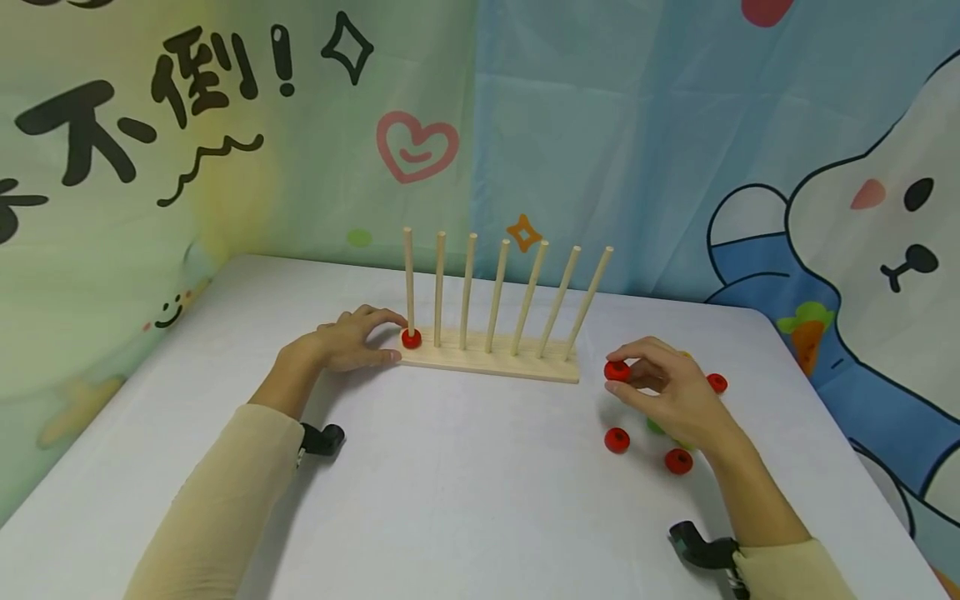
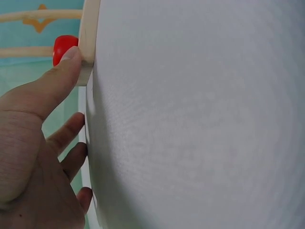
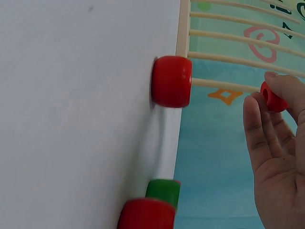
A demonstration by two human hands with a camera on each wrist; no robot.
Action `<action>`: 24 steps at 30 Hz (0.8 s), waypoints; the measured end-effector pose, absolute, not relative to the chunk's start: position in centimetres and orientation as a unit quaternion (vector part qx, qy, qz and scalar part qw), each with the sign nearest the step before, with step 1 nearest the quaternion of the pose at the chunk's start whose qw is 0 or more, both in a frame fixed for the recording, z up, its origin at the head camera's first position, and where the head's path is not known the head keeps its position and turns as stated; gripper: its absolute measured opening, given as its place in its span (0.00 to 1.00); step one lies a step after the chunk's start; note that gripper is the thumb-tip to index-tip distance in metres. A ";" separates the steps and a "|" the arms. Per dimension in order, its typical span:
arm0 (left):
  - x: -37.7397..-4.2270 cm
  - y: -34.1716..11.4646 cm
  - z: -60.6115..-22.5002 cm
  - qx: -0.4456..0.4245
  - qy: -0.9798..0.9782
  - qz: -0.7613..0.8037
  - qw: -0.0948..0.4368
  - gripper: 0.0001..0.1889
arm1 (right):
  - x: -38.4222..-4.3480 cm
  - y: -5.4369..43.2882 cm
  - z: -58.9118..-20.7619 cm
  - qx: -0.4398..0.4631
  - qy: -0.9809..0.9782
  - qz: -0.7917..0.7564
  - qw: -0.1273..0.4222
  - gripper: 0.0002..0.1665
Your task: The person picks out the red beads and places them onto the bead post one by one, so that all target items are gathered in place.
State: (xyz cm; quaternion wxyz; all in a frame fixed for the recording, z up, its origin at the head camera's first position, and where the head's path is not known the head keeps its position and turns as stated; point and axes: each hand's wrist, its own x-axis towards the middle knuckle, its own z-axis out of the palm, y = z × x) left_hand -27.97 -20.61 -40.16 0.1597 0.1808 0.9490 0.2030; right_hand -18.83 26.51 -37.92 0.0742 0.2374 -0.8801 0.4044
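A wooden peg rack [image 1: 487,362] with a row of upright pegs stands on the table. One red bead [image 1: 411,339] sits at the bottom of its leftmost peg. My left hand [image 1: 345,340] holds the left end of the rack's base between thumb and index finger; in the left wrist view the thumb [image 2: 66,71] lies at the base's corner and the other fingers spread apart. To the right of the rack, my right hand [image 1: 675,392] pinches another red bead [image 1: 617,371] above the table. In the right wrist view, the hole of this held bead [image 3: 271,98] shows.
Loose beads lie around and below my right hand: a red bead [image 1: 617,440], a second red bead [image 1: 678,462], a third red bead [image 1: 717,383] and a green bead [image 1: 655,426]. Some are partly hidden by the hand. A printed cloth [image 1: 585,125] hangs behind the white table [image 1: 465,483].
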 end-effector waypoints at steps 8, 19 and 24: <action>-28.0 -20.6 -40.2 0.175 0.950 0.201 0.161 0.34 | -19.3 25.4 -38.3 0.223 -0.874 0.428 0.053 0.20; -28.1 -20.7 -40.5 0.175 0.950 0.200 0.163 0.34 | -20.2 23.6 -38.7 0.255 -0.866 0.427 0.048 0.22; -28.1 -20.6 -40.4 0.176 0.951 0.199 0.159 0.33 | -20.4 23.0 -38.6 0.263 -0.866 0.421 0.060 0.21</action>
